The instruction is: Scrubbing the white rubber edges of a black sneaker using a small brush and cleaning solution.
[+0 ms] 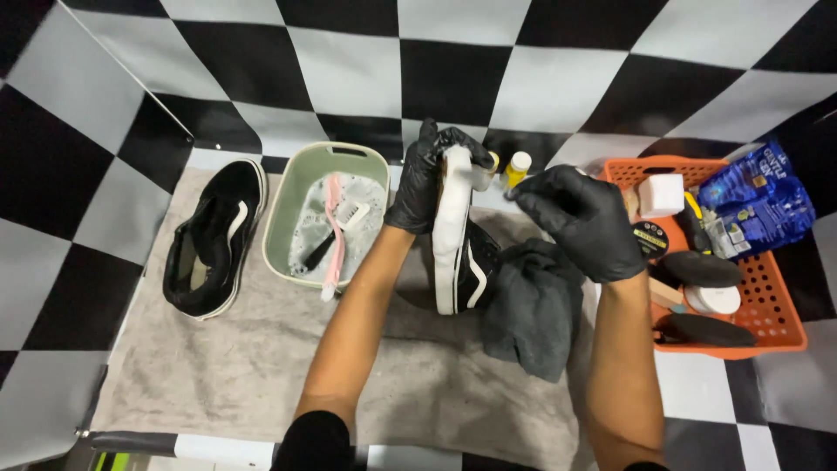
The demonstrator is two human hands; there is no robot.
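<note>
My left hand (420, 179), in a black glove, grips the toe end of a black sneaker with a white sole (457, 249) and holds it on edge, sole facing left, above the grey towel. My right hand (582, 218), also gloved in black, hovers just right of the shoe with fingers curled; whether it pinches anything I cannot tell. A dark grey cloth (532, 305) lies crumpled under the right hand, against the shoe. The second black sneaker (214, 237) rests flat at the left.
A pale green basin (296, 187) holds soapy water, a pink brush (333, 235) and a white brush (349, 218). Small yellow-capped bottles (518, 166) stand behind the shoe. An orange basket (772, 314) at the right holds sponges, tins, brushes and a blue pouch (757, 202). A grey towel (244, 366) covers the checkered surface.
</note>
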